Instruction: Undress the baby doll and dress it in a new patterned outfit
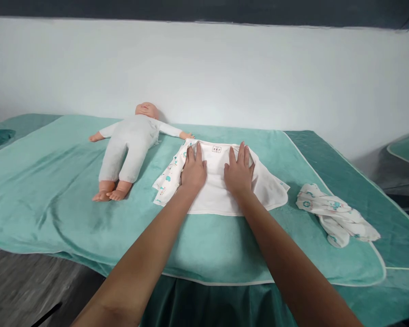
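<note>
A white baby shirt (214, 195) lies spread out on the green bed cover, its front laid apart and a small printed label at the neck. My left hand (193, 170) rests on its left half with the fingers stretched toward the collar. On the right half, my right hand (239, 172) presses flat, fingers spread. A teal print shows on the shirt's left sleeve side. Just to the left, a baby doll (132, 141) in a white cloth body lies on its back, one of its hands close to the shirt's collar.
A crumpled printed baby garment (337, 213) lies to the right on the green cover (54, 190). Behind the bed stands a white wall (225, 77). Grey wooden floor (17, 281) shows at the lower left, beyond the bed's front edge.
</note>
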Available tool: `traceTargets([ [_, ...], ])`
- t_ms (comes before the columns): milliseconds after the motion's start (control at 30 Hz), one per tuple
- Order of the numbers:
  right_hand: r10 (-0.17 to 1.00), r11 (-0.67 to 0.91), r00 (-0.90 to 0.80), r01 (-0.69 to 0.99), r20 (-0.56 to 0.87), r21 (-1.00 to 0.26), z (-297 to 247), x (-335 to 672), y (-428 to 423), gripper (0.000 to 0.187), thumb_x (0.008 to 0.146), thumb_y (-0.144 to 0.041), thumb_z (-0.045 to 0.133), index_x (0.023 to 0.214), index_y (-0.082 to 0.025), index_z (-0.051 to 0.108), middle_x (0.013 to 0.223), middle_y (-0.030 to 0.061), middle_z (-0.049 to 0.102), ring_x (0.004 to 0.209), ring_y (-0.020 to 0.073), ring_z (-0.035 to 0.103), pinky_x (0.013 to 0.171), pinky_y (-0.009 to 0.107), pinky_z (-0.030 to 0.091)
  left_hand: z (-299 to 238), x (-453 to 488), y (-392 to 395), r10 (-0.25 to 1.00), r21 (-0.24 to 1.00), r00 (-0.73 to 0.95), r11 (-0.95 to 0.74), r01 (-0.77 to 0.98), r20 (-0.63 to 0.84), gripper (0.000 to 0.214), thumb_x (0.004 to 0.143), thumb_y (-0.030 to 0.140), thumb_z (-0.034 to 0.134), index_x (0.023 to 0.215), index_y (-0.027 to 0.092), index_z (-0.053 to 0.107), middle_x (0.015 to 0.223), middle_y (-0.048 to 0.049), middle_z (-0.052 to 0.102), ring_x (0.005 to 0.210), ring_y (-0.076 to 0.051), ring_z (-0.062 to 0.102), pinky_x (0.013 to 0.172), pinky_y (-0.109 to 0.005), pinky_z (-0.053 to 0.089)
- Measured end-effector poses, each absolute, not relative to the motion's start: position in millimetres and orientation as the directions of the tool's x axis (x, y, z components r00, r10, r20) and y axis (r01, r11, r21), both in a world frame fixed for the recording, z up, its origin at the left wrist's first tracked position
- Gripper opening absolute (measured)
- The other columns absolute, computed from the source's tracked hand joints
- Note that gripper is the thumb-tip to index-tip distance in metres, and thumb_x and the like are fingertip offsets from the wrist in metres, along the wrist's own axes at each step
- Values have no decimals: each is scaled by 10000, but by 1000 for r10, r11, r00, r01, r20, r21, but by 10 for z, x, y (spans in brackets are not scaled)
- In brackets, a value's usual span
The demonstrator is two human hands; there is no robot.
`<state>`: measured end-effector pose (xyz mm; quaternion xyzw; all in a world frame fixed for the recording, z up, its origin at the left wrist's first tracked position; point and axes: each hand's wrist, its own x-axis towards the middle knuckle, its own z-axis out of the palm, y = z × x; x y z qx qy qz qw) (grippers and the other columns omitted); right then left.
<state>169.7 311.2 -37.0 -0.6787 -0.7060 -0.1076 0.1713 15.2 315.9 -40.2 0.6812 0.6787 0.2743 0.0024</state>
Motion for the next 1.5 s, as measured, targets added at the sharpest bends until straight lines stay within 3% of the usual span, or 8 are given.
traceTargets([
  [267,909,36,-8,998,417,-59,-392,1694,3102,661,977,-270,372,1617,-158,253,1725,143,55,1573,332,60,1144,606,305,-417,162,3111,893,387,-29,-165,907,450,674,994,249,395,1617,110,177,1648,-223,281,1568,-337,212,1207,-511,377],
  [500,897,42,24,989,440,-140,-366,1685,3074,585,972,-279,415,1542,-147,419,1549,173,423,1403,359,325,1136,548,286,-441,149,3112,887,366,-59,-128,922,457,618,979,235,432,1564,96,290,1600,-231,354,1510,-352,334,1160,-505,427],
  [667,908,55,6,989,418,-135,-361,1687,3070,540,987,-275,400,1504,-132,463,1408,188,521,1276,346,413,1092,503,312,-453,134,3119,900,295,23,-167,941,435,346,994,237,415,1257,116,605,1374,-189,578,1340,-321,524,1125,-454,453],
  [767,918,91,-32,987,396,-129,-372,1695,3088,507,998,-275,379,1466,-123,500,1354,186,561,1240,331,442,1095,477,309,-452,131,3121,907,267,68,-193,944,415,323,1012,240,379,1123,124,659,1245,-178,641,1239,-306,580,1101,-448,460],
  [933,940,71,-20,988,341,-138,-396,1704,3120,487,1016,-305,351,1413,-104,548,1374,186,600,1259,338,476,1110,469,306,-465,128,3131,913,267,78,-197,943,399,361,1023,243,345,1095,116,675,1172,-174,675,1194,-291,600,1096,-439,453],
  [1200,970,48,-11,988,241,-148,-391,1690,3139,532,1048,-336,287,1473,-83,484,1572,182,459,1450,301,396,1176,456,292,-516,126,3170,930,271,77,-183,945,358,418,1036,321,332,1258,123,626,1359,-192,618,1360,-304,510,1149,-468,423],
  [1367,977,26,8,987,215,-157,-388,1698,3147,585,1042,-386,304,1548,-105,391,1675,184,265,1522,300,298,1183,453,317,-529,140,3173,939,264,25,-121,957,342,560,1037,389,316,1520,130,428,1515,-202,505,1443,-339,438,1176,-503,398],
  [1500,963,29,19,985,268,-171,-393,1694,3140,638,1020,-386,356,1601,-127,301,1710,172,141,1542,334,244,1183,497,322,-505,152,3166,939,272,17,-116,955,343,605,1033,394,316,1572,121,352,1550,-220,462,1461,-343,425,1210,-509,352],
])
